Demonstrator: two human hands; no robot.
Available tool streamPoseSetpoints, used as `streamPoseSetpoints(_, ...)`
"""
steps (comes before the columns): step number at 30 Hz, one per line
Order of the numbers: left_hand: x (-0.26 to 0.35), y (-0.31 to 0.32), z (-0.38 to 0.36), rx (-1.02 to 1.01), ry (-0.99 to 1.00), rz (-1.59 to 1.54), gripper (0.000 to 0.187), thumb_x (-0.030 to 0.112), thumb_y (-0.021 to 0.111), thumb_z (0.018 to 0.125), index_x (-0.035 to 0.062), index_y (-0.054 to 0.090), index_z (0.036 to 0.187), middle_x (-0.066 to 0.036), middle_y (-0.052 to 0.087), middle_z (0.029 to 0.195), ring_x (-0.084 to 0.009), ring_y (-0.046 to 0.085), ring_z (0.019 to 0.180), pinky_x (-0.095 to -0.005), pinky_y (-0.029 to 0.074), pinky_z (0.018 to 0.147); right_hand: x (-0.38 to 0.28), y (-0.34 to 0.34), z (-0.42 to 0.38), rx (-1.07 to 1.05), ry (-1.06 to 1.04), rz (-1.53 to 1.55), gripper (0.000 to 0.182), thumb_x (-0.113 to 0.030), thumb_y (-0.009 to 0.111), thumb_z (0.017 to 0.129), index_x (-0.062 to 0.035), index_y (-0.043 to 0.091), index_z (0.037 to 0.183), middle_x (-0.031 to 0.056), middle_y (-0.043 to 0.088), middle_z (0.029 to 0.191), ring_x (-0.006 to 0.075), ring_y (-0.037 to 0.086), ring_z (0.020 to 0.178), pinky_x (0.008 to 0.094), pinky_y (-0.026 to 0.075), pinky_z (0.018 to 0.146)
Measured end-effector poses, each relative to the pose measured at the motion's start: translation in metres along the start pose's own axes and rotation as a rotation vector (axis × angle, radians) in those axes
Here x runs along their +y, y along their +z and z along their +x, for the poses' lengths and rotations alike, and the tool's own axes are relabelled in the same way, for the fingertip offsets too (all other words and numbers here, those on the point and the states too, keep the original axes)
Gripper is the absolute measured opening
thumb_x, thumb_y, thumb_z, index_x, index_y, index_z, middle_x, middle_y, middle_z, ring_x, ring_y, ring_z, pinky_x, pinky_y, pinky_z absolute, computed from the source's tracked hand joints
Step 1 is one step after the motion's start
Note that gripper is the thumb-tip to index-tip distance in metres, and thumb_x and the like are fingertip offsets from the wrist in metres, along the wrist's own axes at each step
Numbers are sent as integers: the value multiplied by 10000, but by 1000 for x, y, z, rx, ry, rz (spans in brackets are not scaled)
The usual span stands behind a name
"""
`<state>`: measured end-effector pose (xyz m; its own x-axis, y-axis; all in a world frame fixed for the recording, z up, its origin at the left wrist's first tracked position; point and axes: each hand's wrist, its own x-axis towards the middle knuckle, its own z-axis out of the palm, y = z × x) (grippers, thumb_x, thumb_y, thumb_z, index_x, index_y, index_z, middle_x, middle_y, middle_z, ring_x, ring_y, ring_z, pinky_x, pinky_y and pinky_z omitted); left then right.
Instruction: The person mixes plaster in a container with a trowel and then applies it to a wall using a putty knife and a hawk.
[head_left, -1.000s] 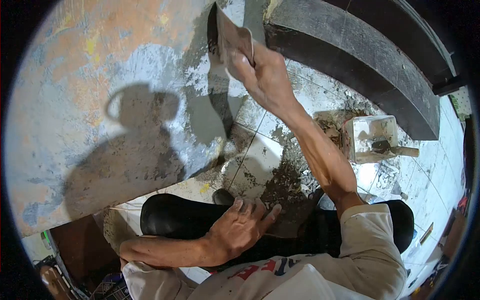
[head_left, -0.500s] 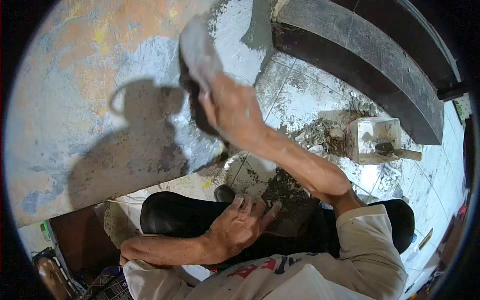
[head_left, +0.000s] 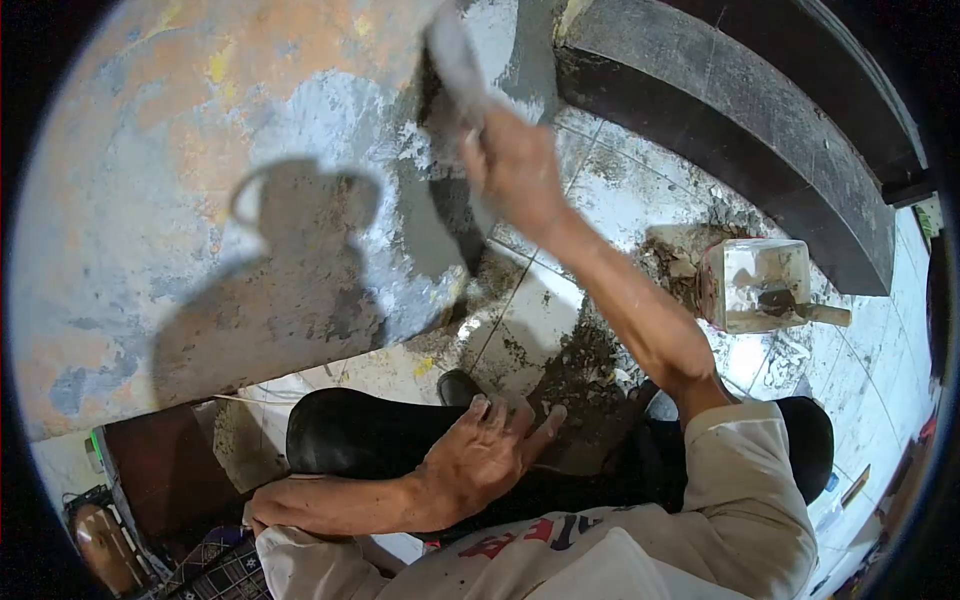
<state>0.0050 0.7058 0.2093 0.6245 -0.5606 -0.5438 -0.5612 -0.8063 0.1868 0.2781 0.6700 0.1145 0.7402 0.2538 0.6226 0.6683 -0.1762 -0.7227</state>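
Observation:
My right hand [head_left: 515,165] is closed round the lower end of a grey, flat scraper-like tool [head_left: 455,62], blurred by motion, against the patchy wall [head_left: 310,110]. A strip of wet-looking grey plaster [head_left: 425,225] lies on the wall's right part, below the tool. My left hand [head_left: 485,450] rests over my dark-trousered leg, fingers spread and dusty, holding nothing.
A clear plastic tub [head_left: 755,285] with a handled tool [head_left: 820,314] stands on the tiled floor amid rubble [head_left: 585,375]. A dark curved step [head_left: 720,125] borders the upper right. A brown box-like object [head_left: 160,460] stands at lower left.
My right hand has moved up and right with the tool, uncovering grey plaster on the wall. My left hand has stayed over my leg. The view has shifted slightly.

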Motion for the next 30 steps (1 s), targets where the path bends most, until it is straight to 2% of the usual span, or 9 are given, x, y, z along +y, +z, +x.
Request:
streamPoseSetpoints(1, 1, 4, 1, 7, 13, -26, 723, 246, 530, 990, 55, 244, 1627, -203, 568, 1266, -322, 555, 1089, -445, 431, 984, -16, 2, -19, -50, -36, 54, 542, -36, 659, 916, -54, 546, 1445, 150, 705, 822, 228, 678, 594, 315, 557, 430)
streamPoseSetpoints(2, -1, 4, 4, 7, 21, -27, 723, 246, 530, 990, 55, 244, 1627, -203, 568, 1266, -322, 555, 1089, -445, 431, 984, -22, 3, -34, 41, -219, 57, 372, -54, 647, 935, 10, 579, 1296, 151, 681, 707, 226, 657, 523, 311, 541, 392)
streamPoseSetpoints(8, -5, -18, 19, -3, 79, 158, 711, 239, 526, 990, 63, 259, 1625, -184, 563, 1264, -309, 543, 1074, -433, 435, 952, 25, -65, -9, 42, -96, -21, 452, -121, 639, 965, -87, 570, 1410, 162, 742, 931, 191, 686, 588, 319, 567, 446)
streamPoseSetpoints(12, -4, -14, 18, 57, 46, 84, 690, 209, 525, 977, 49, 299, 1609, -183, 578, 1241, -308, 563, 1109, -426, 461, 969, 77, -70, 55, 203, 2, -246, 251, -100, 634, 943, 10, 640, 1168, 221, 704, 863, 433, 683, 703, 467, 570, 662)
streamPoseSetpoints(15, -1, 1, 10, 83, 17, 49, 679, 166, 535, 948, 29, 351, 1587, -177, 596, 1194, -300, 584, 1137, -414, 493, 974, 71, -30, 59, 240, -45, -103, 259, -108, 652, 935, -26, 655, 1181, 200, 728, 928, 367, 724, 751, 424, 564, 665)
streamPoseSetpoints(20, -3, -1, 14, 90, 56, -41, 687, 167, 580, 928, 29, 385, 1571, -180, 588, 1193, -305, 586, 1140, -424, 519, 944, 9, -8, -34, 70, -265, 77, 604, -95, 632, 950, -162, 462, 1526, 127, 704, 825, 220, 689, 637, 309, 582, 473)
streamPoseSetpoints(24, -7, -4, 20, 95, 49, 43, 672, 241, 573, 974, 52, 364, 1584, -172, 580, 1229, -313, 586, 1085, -432, 494, 960, 36, -49, -25, -22, -197, 34, 515, -97, 671, 948, -95, 527, 1443, 146, 751, 1015, 149, 677, 579, 230, 556, 404)
streamPoseSetpoints(28, -3, -1, 17, 146, 35, -12, 675, 281, 573, 993, 74, 349, 1596, -158, 591, 1223, -297, 582, 1011, -422, 477, 935, 38, -49, 32, 170, -205, -116, 514, -71, 707, 892, -49, 561, 1385, 162, 713, 894, 259, 705, 671, 373, 595, 575)
streamPoseSetpoints(30, 0, -1, 15, 89, 19, 22, 683, 271, 573, 987, 76, 341, 1600, -159, 593, 1219, -296, 583, 1011, -423, 477, 938, 19, -15, 11, 103, -196, -133, 575, -31, 669, 919, -84, 504, 1467, 123, 685, 822, 218, 664, 609, 343, 546, 495)
